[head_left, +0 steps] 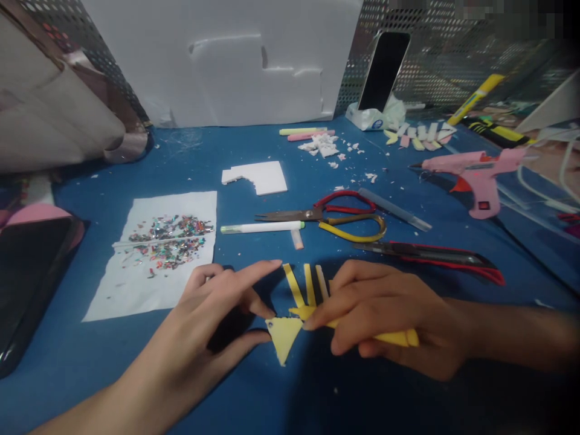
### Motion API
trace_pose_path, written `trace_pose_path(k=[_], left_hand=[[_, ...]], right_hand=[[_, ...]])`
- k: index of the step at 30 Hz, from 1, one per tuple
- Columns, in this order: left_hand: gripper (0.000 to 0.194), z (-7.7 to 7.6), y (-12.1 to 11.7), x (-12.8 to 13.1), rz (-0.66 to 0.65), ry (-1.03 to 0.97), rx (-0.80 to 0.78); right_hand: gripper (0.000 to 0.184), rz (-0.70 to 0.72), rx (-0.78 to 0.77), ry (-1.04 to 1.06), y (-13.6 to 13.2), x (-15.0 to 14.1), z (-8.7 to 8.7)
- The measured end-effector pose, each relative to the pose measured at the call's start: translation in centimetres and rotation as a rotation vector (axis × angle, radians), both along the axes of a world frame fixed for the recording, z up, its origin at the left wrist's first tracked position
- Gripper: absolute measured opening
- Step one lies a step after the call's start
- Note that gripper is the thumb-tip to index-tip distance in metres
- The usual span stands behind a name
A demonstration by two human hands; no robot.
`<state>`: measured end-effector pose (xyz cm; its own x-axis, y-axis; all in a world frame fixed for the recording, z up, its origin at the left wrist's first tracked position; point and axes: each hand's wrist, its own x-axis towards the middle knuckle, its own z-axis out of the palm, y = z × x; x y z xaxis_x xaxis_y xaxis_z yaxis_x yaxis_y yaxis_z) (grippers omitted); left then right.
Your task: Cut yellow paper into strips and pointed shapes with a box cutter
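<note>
A small yellow triangle (pixel 284 338), coloured on its top face, lies on the blue table with one point toward me. The thumb and a finger of my left hand (pixel 217 305) pinch its left corner, where a small dark mark shows; the index finger stretches out above. My right hand (pixel 389 305) is wrapped round a yellow marker (pixel 401 338), its tip end close to the triangle's upper right edge. Whether the tip touches is hard to see. Just beyond are narrow strips (pixel 294 285), yellow and whitish, partly hidden by my right hand.
Scissors (pixel 312 214), a white pen (pixel 263 228) and a box cutter (pixel 444 254) lie beyond my hands. At the right stands a pink glue gun (pixel 475 172) with its cord. A paper sheet (pixel 149 205) with glittery bits is left; a phone (pixel 385 69) leans at the back.
</note>
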<state>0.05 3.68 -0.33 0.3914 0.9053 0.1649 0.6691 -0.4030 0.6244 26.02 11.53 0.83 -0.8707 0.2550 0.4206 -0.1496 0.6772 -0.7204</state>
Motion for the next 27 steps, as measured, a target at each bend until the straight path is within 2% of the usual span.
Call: trace_pose_path(k=[6, 13, 19, 27], left_hand=[[0.053, -0.03, -0.04, -0.09, -0.002, -0.014, 0.009], [0.053, 0.10, -0.01, 0.19, -0.001, -0.008, -0.005], [0.054, 0.26, -0.11, 0.23, 0.030, 0.024, 0.039], [0.058, -0.11, -0.03, 0.29, 0.000, 0.034, 0.057]], right_hand=[[0.025, 0.023, -0.021, -0.005, 0.16, 0.11, 0.53], [0.019, -0.103, -0.129, 0.018, 0.05, 0.66, 0.31], [0.011, -0.083, -0.089, 0.038, 0.17, 0.44, 0.49], [0.019, -0.032, -0.068, -0.055, 0.25, 0.26, 0.40]])
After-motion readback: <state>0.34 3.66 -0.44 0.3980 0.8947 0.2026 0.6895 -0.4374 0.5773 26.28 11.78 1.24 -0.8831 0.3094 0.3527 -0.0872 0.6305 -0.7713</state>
